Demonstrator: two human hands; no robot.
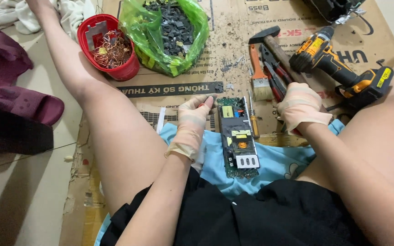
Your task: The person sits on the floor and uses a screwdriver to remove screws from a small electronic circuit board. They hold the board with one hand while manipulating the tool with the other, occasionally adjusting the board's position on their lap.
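Gloved left hand (191, 124) is pinching the top corner of a circuit board (238, 135), steadying it on blue cloth (274, 165) between the knees, while the right hand (300, 107) is closing around red-handled pliers (274, 77) among tools.

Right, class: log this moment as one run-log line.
left hand: touching circuit board edge | right hand: by red-handled pliers | board: on blue cloth | nearby: screwdriver, brush, hammer, drill

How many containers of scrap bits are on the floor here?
2: a red tub of copper wire at upper left, and a green plastic bag of dark pieces just right of it. Others may lie out of view.
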